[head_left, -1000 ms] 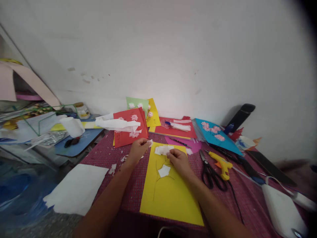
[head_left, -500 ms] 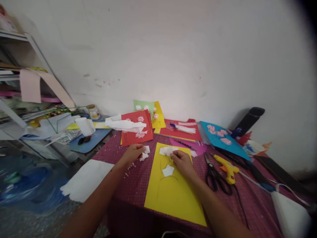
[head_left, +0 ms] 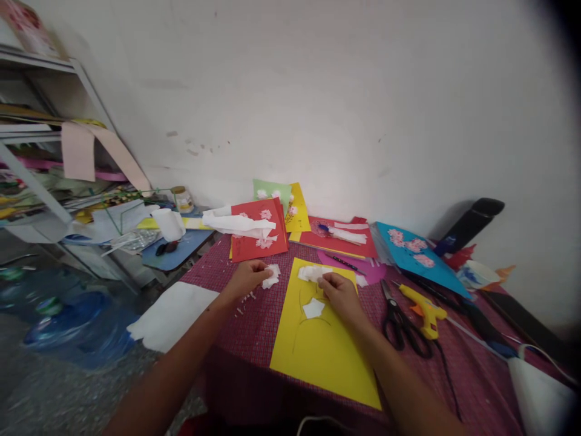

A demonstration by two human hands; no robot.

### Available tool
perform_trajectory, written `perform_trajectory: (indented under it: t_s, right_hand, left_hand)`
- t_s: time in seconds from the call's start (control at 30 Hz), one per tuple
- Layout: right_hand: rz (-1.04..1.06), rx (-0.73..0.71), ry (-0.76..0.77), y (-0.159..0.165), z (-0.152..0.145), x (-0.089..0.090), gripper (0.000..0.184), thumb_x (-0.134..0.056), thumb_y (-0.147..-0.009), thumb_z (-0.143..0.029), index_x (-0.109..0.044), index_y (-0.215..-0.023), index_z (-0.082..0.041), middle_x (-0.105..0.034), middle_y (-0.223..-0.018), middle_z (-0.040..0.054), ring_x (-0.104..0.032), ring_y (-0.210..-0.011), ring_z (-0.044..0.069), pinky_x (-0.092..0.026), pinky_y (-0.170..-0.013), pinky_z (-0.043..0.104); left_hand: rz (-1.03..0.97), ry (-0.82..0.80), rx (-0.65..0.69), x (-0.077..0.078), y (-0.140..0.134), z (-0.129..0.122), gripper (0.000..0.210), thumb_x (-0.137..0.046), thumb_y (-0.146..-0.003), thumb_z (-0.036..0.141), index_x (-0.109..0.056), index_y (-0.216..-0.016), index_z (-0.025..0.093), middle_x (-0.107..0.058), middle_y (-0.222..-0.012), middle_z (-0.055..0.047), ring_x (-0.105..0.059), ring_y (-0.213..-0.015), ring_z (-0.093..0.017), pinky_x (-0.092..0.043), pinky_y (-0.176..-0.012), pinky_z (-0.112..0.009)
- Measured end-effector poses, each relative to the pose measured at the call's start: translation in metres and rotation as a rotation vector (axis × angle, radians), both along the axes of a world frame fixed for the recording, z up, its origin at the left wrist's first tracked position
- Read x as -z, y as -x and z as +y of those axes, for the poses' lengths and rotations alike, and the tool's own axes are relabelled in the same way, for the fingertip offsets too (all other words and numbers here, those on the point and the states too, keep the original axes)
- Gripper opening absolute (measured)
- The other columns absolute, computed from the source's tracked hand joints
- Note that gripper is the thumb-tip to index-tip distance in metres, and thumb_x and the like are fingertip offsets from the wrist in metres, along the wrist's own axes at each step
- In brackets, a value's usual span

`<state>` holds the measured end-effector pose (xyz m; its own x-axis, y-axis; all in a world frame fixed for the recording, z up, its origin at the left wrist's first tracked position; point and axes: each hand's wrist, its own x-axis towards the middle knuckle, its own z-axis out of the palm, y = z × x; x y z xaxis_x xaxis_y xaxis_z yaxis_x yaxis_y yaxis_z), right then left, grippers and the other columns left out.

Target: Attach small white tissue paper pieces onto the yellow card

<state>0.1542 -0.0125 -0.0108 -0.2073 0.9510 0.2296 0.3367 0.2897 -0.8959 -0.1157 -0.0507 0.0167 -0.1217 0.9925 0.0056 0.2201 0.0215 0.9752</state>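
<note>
A yellow sheet (head_left: 327,363) with pencilled curves lies before me, and a white five-sided paper piece (head_left: 313,308) rests on it. Over its top part, my right hand (head_left: 341,295) pinches the end of a white tissue paper strip (head_left: 311,273). Left of the sheet, my left hand (head_left: 247,278) has its fingers closed at some small white paper pieces (head_left: 272,277) above the checked cloth. Thumb and fingertips meet at the edge of these pieces. Tiny white scraps (head_left: 244,303) lie below that hand.
Black scissors (head_left: 399,327) and a yellow glue gun (head_left: 425,310) with a cord lie at right. Behind are red cards (head_left: 254,209), a blue card (head_left: 408,245) and a dark bottle (head_left: 472,224). A large white sheet (head_left: 175,315) overhangs the table's left edge.
The view has shifted slightly, moving the scene to the right. My left fingers have shifted on the white pieces, which now sit closer together. My right hand keeps its pinch on the strip.
</note>
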Motion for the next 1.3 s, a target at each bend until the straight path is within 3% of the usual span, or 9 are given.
perform_trajectory:
  t_s: [0.2,0.33,0.53,0.67,0.73,0.9,1.1,1.2,1.3]
  right_hand:
    - [-0.011,-0.009,-0.012,0.001,-0.001,-0.006,0.027,-0.051,-0.083,-0.041,-0.056,-0.069,-0.019,-0.049,-0.057,-0.0018,-0.046,-0.052,0.014,-0.034,-0.05,0.025]
    - [-0.246,-0.067,-0.076,0.022,0.005,-0.018,0.027,-0.048,-0.084,-0.039,-0.059,-0.07,-0.019,-0.055,-0.058,-0.0006,-0.051,-0.055,0.015,-0.035,-0.053,0.024]
    - [-0.645,-0.099,-0.366,0.087,0.016,-0.036,0.027,-0.043,-0.089,-0.029,-0.062,-0.074,-0.018,-0.065,-0.076,0.0049,-0.057,-0.073,0.017,-0.035,-0.064,0.026]
    - [-0.927,-0.221,-0.444,0.112,0.007,-0.031,0.018,-0.049,-0.085,-0.026,-0.064,-0.088,-0.017,-0.065,-0.091,0.0099,-0.057,-0.082,0.02,-0.036,-0.068,0.027]
    - [-0.963,-0.28,-0.45,0.112,0.001,-0.028,0.016,-0.053,-0.082,-0.026,-0.064,-0.09,-0.017,-0.064,-0.092,0.0105,-0.057,-0.084,0.021,-0.036,-0.069,0.028]
    - [-0.669,-0.215,-0.317,0.103,0.0,-0.036,0.014,-0.052,-0.082,-0.025,-0.063,-0.081,-0.018,-0.063,-0.081,0.006,-0.056,-0.077,0.018,-0.037,-0.066,0.027]
    - [0.025,-0.247,0.137,0.116,0.0,-0.051,0.022,-0.06,-0.075,-0.03,-0.06,-0.092,-0.017,-0.06,-0.072,-0.0007,-0.051,-0.057,0.011,-0.039,-0.053,0.023]
    - [0.157,-0.284,0.342,0.121,-0.005,-0.05,0.02,-0.065,-0.069,-0.03,-0.061,-0.082,-0.015,-0.059,-0.063,-0.0015,-0.047,-0.048,0.009,-0.036,-0.047,0.022]
    - [0.211,-0.268,0.412,0.119,-0.007,-0.046,0.015,-0.067,-0.065,-0.027,-0.059,-0.07,-0.016,-0.056,-0.054,-0.0028,-0.046,-0.045,0.009,-0.034,-0.044,0.022]
  left_hand:
    - [-0.269,-0.171,-0.288,0.019,0.006,-0.005,0.036,-0.064,-0.071,0.049,-0.06,-0.08,0.014,-0.049,-0.05,0.006,-0.043,-0.043,-0.007,-0.031,-0.043,-0.019]
    - [-0.376,-0.246,-0.356,0.024,0.002,0.001,0.033,-0.063,-0.073,0.047,-0.059,-0.08,0.015,-0.048,-0.05,0.006,-0.04,-0.041,-0.006,-0.031,-0.042,-0.018]
    - [-0.352,-0.289,-0.331,0.027,-0.002,0.0,0.031,-0.063,-0.075,0.045,-0.06,-0.079,0.014,-0.051,-0.053,0.004,-0.045,-0.044,-0.007,-0.034,-0.044,-0.018]
    - [-0.363,-0.288,-0.328,0.029,0.001,-0.004,0.031,-0.062,-0.076,0.045,-0.061,-0.08,0.014,-0.052,-0.053,0.004,-0.044,-0.044,-0.007,-0.034,-0.044,-0.018]
    - [-0.384,-0.294,-0.324,0.029,0.003,-0.004,0.031,-0.062,-0.076,0.045,-0.06,-0.08,0.014,-0.052,-0.053,0.005,-0.045,-0.044,-0.007,-0.034,-0.044,-0.018]
    - [-0.426,-0.283,-0.261,0.028,0.003,-0.004,0.03,-0.065,-0.074,0.044,-0.06,-0.076,0.014,-0.052,-0.052,0.005,-0.045,-0.044,-0.007,-0.035,-0.045,-0.019]
    - [-0.371,-0.215,-0.097,0.029,-0.001,-0.006,0.031,-0.065,-0.074,0.044,-0.059,-0.073,0.014,-0.053,-0.051,0.003,-0.047,-0.044,-0.008,-0.034,-0.044,-0.019]
    - [-0.346,-0.201,-0.052,0.028,-0.001,-0.007,0.032,-0.065,-0.074,0.045,-0.058,-0.073,0.014,-0.053,-0.052,0.003,-0.047,-0.044,-0.008,-0.035,-0.044,-0.019]
    - [-0.327,-0.173,-0.032,0.027,-0.002,-0.008,0.032,-0.065,-0.074,0.046,-0.057,-0.073,0.015,-0.054,-0.052,0.003,-0.047,-0.043,-0.008,-0.035,-0.044,-0.019]
